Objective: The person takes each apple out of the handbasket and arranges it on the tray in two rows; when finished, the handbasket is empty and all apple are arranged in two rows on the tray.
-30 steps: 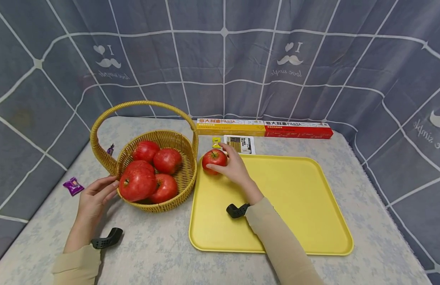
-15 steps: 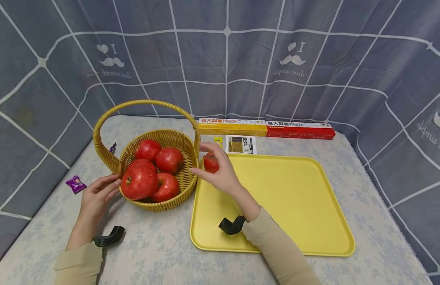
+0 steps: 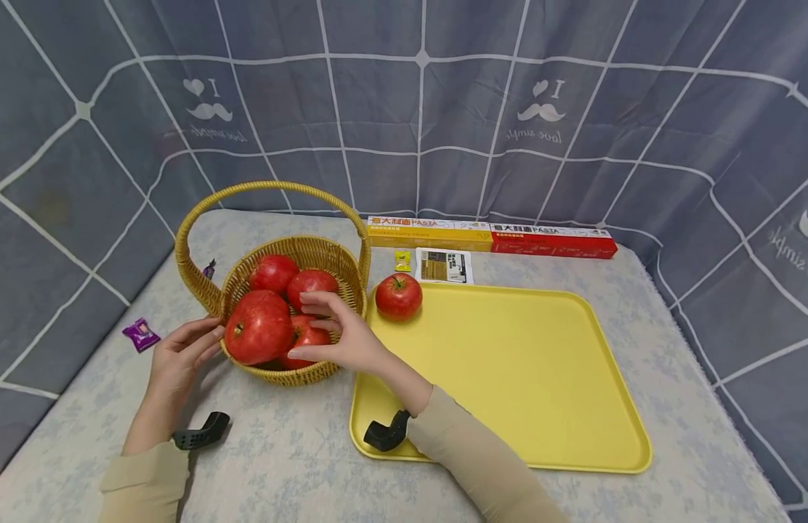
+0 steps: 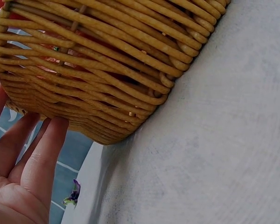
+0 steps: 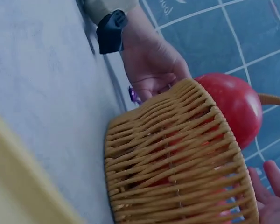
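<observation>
A wicker basket (image 3: 325,254) with a tall handle stands on the left of the table, holding several red apples. My left hand (image 3: 175,363) touches the outside of its left edge; in the left wrist view the fingers (image 4: 46,158) lie nearly straight against the weave. Over the basket's right side my right hand (image 3: 341,338) reaches in, thumb and fingers spread around a front apple (image 3: 306,335). Whether they touch it I cannot tell. A large apple (image 3: 256,330) rises above the rim beside it. One more apple (image 3: 399,296) sits at the back left corner of a yellow tray (image 3: 508,378).
Behind the tray lie a yellow pasta box (image 3: 430,234), a red pasta box (image 3: 551,241), a small yellow packet (image 3: 402,261) and a white printed packet (image 3: 443,266). A purple-wrapped candy (image 3: 141,335) is left of the basket. A grey curtain (image 3: 469,109) hangs behind.
My right hand has let go of the apple on the tray's corner and moved left over the basket's apples. The left hand stays at the basket's edge.
</observation>
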The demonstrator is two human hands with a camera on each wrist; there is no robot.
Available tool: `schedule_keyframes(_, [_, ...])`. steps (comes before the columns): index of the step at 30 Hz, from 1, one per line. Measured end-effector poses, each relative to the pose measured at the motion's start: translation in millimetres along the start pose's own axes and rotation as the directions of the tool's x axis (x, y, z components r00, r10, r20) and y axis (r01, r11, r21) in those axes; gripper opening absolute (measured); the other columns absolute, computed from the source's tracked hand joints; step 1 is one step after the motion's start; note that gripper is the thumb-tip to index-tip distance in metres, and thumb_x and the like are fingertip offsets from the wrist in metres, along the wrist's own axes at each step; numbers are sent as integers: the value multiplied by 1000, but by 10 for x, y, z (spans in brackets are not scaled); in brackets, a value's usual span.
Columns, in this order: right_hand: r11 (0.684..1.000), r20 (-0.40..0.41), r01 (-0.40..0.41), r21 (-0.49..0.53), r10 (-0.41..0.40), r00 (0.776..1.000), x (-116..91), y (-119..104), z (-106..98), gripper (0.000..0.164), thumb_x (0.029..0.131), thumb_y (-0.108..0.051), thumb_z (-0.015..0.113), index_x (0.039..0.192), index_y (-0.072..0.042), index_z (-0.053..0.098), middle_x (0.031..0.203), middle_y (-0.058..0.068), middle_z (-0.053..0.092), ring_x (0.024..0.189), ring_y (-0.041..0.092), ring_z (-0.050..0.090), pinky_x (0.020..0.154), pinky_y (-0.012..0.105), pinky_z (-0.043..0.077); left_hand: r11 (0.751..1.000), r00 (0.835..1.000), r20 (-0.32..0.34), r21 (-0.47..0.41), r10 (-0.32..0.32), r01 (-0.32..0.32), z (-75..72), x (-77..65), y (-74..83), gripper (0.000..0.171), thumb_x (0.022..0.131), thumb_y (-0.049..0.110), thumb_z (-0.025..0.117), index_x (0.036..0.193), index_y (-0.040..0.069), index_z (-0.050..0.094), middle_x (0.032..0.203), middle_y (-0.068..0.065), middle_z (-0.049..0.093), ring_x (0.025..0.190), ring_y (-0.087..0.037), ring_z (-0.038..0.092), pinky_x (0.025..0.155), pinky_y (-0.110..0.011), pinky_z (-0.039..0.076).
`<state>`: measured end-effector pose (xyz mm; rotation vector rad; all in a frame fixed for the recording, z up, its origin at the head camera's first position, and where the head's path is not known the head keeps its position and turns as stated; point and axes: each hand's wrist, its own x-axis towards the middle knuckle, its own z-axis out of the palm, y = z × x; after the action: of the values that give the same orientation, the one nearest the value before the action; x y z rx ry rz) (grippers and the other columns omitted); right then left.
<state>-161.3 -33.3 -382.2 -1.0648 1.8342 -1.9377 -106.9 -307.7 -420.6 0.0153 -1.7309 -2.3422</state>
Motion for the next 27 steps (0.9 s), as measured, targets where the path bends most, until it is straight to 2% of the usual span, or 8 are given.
schedule_keyframes(3, [999, 5, -18, -33, 18, 1000, 91, 76, 48, 73, 77, 3, 75, 138, -7, 36, 139, 12, 41, 122, 20, 48, 102, 31, 40, 1000, 1000, -2, 0, 5, -5, 3, -4, 0, 28, 90, -9, 55, 100, 9, 73, 97, 4, 69, 88, -6, 65, 72, -20, 54])
schedule_keyframes(6, [996, 21, -37, -78, 39, 999, 161, 87, 71, 76, 76, -3, 78, 139, -11, 36, 141, 6, 40, 123, 19, 47, 99, 24, 40, 1000, 1000, 3, -5, 14, -14, 6, -4, -1, 28, 90, -9, 54, 100, 9, 73, 97, 3, 69, 88, -7, 65, 72, -20, 54])
schedule_keyframes(10, [989, 56, -51, -140, 59, 997, 242, 90, 79, 82, 73, -8, 81, 141, -16, 35, 143, -3, 37, 129, 19, 41, 98, 21, 40, 1000, 1000, 8, -11, 20, -20, 12, -6, -3, 28, 90, -9, 54, 101, 9, 73, 97, 3, 69, 89, -6, 65, 73, -20, 54])
schedule_keyframes(14, [974, 95, -50, -219, 72, 993, 314, 112, 94, 86, 72, -17, 83, 143, -21, 33, 143, -7, 36, 128, 10, 40, 98, 21, 41, 1000, 1000, 5, -6, 17, -17, 17, -13, 0, 27, 90, -8, 55, 101, 9, 73, 99, 4, 69, 89, -6, 65, 73, -19, 54])
schedule_keyframes(17, [946, 117, -40, -321, 82, 990, 354, 125, 112, 89, 72, -28, 83, 144, -28, 32, 143, -8, 35, 126, 6, 38, 97, 23, 41, 1000, 1000, -5, 3, 11, -11, 22, -15, 3, 26, 90, -7, 56, 101, 9, 73, 99, 4, 69, 89, -6, 65, 73, -19, 54])
schedule_keyframes(21, [888, 159, 14, -459, 67, 985, 376, 134, 140, 89, 73, -40, 80, 146, -31, 31, 145, -11, 34, 127, 5, 36, 99, 26, 39, 1000, 1000, -19, 8, -4, 5, 30, -21, 5, 25, 90, -6, 57, 101, 10, 73, 100, 5, 68, 90, -6, 64, 73, -19, 54])
schedule_keyframes(23, [864, 174, 43, -502, 52, 983, 380, 140, 152, 87, 74, -43, 78, 146, -30, 31, 145, -11, 35, 127, 4, 36, 100, 26, 38, 1000, 1000, -23, 9, -11, 12, 32, -25, 6, 25, 90, -6, 57, 101, 10, 73, 101, 5, 68, 90, -6, 64, 74, -20, 54])
schedule_keyframes(27, [842, 170, 69, -535, 27, 985, 375, 152, 166, 81, 75, -44, 77, 143, -30, 35, 142, -9, 40, 125, 3, 39, 100, 25, 38, 1000, 999, -27, 15, -17, 17, 33, -31, 7, 25, 90, -6, 57, 102, 10, 73, 101, 6, 67, 90, -5, 64, 74, -19, 54])
